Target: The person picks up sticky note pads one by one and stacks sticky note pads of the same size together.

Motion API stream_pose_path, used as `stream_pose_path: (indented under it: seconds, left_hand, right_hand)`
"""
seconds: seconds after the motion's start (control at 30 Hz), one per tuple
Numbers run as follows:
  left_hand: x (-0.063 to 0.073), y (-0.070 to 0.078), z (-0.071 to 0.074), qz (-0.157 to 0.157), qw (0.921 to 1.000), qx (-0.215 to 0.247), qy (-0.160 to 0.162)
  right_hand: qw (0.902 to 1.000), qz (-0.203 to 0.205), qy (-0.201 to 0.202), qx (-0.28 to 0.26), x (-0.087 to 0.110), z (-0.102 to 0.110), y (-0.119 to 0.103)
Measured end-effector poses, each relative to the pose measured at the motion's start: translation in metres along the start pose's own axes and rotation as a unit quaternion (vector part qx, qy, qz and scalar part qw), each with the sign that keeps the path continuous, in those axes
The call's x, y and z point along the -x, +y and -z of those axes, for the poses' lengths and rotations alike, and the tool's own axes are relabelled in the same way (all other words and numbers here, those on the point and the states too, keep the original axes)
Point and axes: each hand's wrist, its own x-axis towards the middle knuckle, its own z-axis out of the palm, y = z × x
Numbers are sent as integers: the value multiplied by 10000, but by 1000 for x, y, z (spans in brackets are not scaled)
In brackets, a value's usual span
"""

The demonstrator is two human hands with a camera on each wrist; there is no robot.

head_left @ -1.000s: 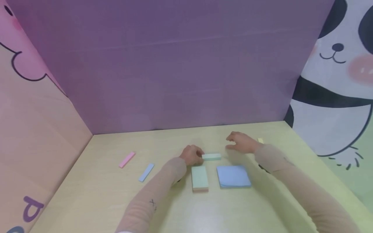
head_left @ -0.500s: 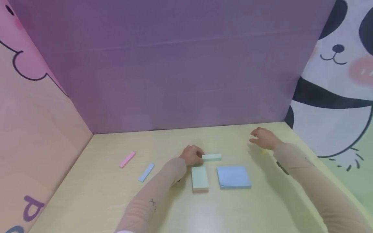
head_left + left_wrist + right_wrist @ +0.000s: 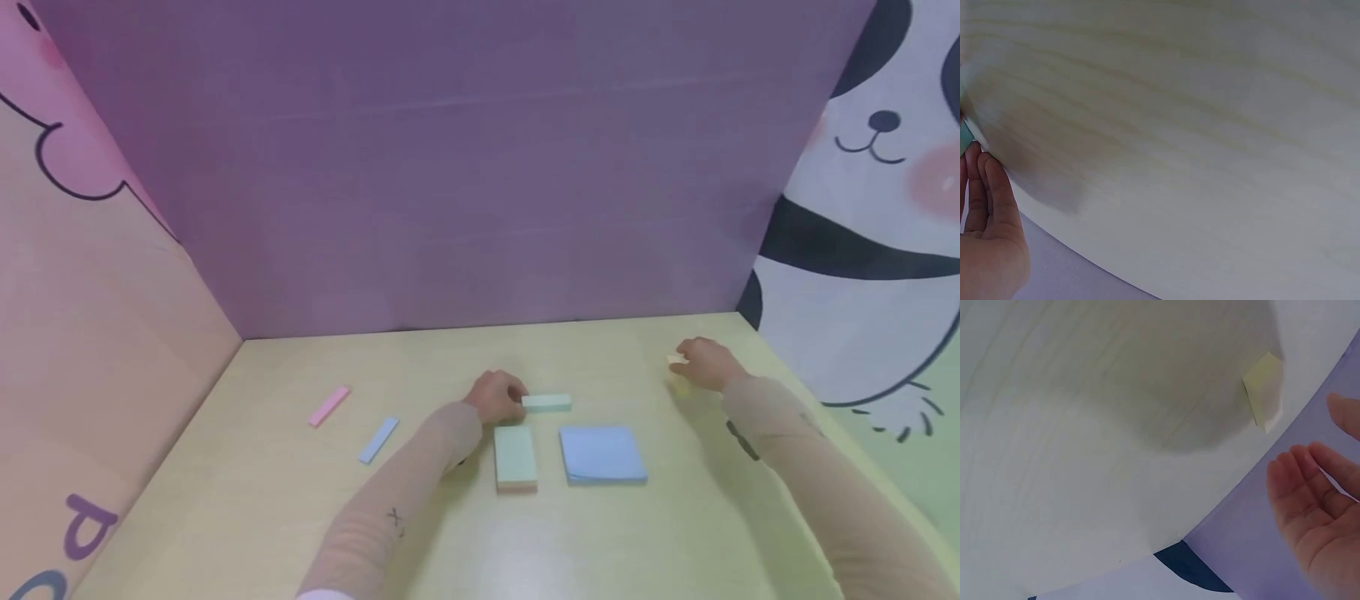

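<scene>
My left hand pinches the left end of a pale green strip of sticky notes lying on the table. In the left wrist view its green end shows at the fingertips. At the far right, my right hand hovers over a small yellow sticky note pad, thumb and fingers apart. The right wrist view has this yellow pad on the table, beyond the fingertips of the hand. In the head view, the hand partly covers it.
Nearest the left forearm is a thick green pad, with a blue sticky note pad to its right. A blue strip and a pink strip lie farther left. A purple panel rises behind the table.
My right hand has moved right, away from the green strip, and then come down over the yellow pad. The left hand stays at the green strip.
</scene>
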Motion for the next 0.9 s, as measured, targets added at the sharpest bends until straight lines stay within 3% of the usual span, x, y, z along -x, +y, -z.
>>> stream_pose_path:
  seconds: [0.37, 0.67, 0.9]
  left_hand:
    - [-3, -2, -1, 19, 10000, 2, -60]
    - [-5, -2, 0, 33, 10000, 3, -32]
    - [-4, -2, 0, 65, 9999, 69, -67]
  right_hand:
    - [9997, -225, -90, -39, 2, -5, 0]
    - [9925, -1020, -450, -493, 4, -6, -6]
    - [9913, -1144, -494, -430, 3, -13, -6]
